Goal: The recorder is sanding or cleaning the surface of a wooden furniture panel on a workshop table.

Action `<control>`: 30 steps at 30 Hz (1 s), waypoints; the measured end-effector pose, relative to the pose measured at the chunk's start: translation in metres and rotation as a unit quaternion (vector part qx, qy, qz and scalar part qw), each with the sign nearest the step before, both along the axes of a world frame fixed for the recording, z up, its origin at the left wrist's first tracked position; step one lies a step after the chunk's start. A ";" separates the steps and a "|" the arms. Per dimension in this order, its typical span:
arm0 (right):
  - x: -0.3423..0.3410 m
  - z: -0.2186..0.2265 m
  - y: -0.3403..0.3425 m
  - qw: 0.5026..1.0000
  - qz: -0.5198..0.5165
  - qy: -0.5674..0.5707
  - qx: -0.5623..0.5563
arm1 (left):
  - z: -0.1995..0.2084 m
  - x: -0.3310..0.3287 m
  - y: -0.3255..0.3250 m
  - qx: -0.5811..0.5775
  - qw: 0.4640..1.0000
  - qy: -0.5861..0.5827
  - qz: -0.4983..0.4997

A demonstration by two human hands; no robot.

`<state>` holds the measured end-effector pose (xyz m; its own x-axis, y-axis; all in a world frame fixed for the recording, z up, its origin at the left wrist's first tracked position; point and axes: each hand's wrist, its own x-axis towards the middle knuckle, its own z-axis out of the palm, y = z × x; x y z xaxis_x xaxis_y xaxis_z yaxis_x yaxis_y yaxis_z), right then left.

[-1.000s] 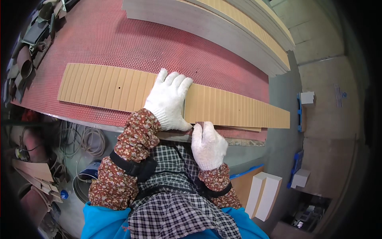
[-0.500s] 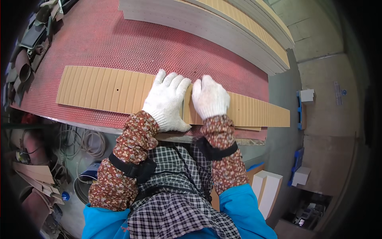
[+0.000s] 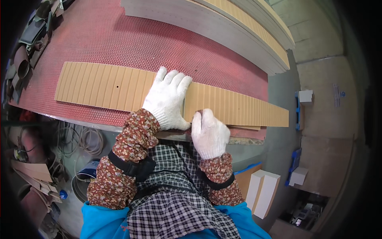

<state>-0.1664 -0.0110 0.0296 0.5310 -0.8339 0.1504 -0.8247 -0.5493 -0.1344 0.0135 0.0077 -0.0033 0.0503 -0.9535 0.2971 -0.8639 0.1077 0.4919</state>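
A long tan board with ribs across it [image 3: 99, 87] lies on the red textured table, a small dark hole near its left part. My left hand [image 3: 167, 97], in a white knit glove, presses flat on the board with the fingers stretched and the thumb toward the near edge. Just right of it, a pale line crosses the board; I cannot tell whether it is a cut, a seam or a straightedge. Over the near edge, beside that line, my gloved right hand [image 3: 211, 133] is closed, and something small and dark shows at its fingertips, too covered to name.
Long ribbed boards with grey sides [image 3: 207, 30] are stacked at the table's far right. Scrap pieces [image 3: 24, 59] pile up along the left edge of the red table [image 3: 87, 40]. On the floor are a bucket [image 3: 85, 175], coiled hose [image 3: 91, 141] and white box-like pieces [image 3: 262, 193].
My right hand has drawn toward me, from the board's far side to its near edge, along the pale line. My left hand stays pressed in place.
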 end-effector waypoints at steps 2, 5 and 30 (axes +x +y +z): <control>0.009 -0.001 -0.014 1.000 0.001 -0.007 -0.002 | -0.001 0.000 0.001 0.005 1.000 -0.013 0.003; 0.034 0.003 -0.048 1.000 -0.009 0.020 0.014 | -0.003 0.000 0.000 0.010 1.000 -0.027 0.007; -0.015 0.005 0.039 0.996 -0.016 -0.088 -0.009 | 0.004 0.005 0.001 0.037 0.999 -0.014 -0.019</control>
